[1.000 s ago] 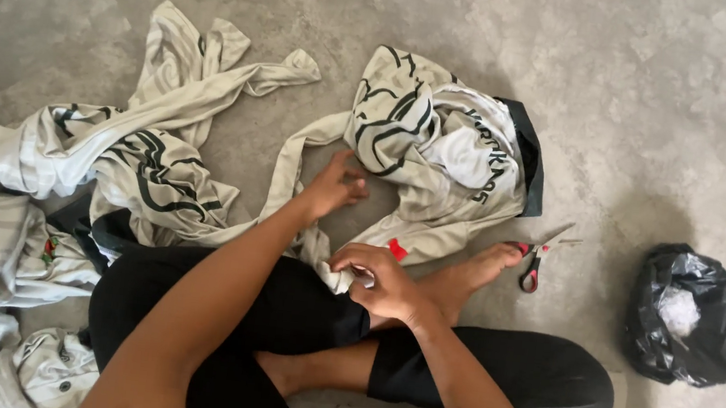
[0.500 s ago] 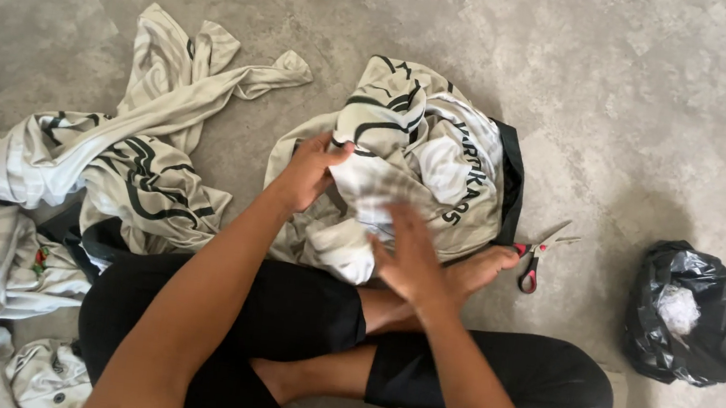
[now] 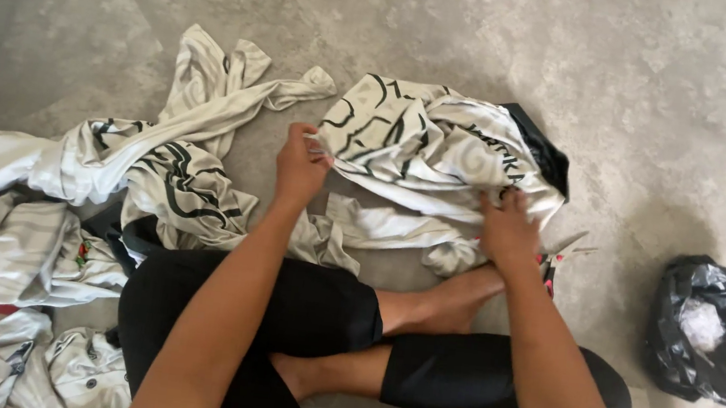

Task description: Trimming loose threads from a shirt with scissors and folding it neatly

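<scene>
I sit cross-legged on a grey floor in black trousers. A crumpled white garment with black markings lies in front of my legs. My left hand pinches its left edge. My right hand grips its lower right edge, just above my bare foot. A pair of scissors with red handles lies on the floor, partly hidden behind my right hand.
More white garments with black markings are spread and heaped at the left, down to the lower left corner. A black plastic bag with white scraps inside sits at the right. Bare grey floor stretches beyond.
Both hands moved onto the crumpled garment and spread apart to its left and right edges. The small red thing seen by the right hand a second ago is out of sight.
</scene>
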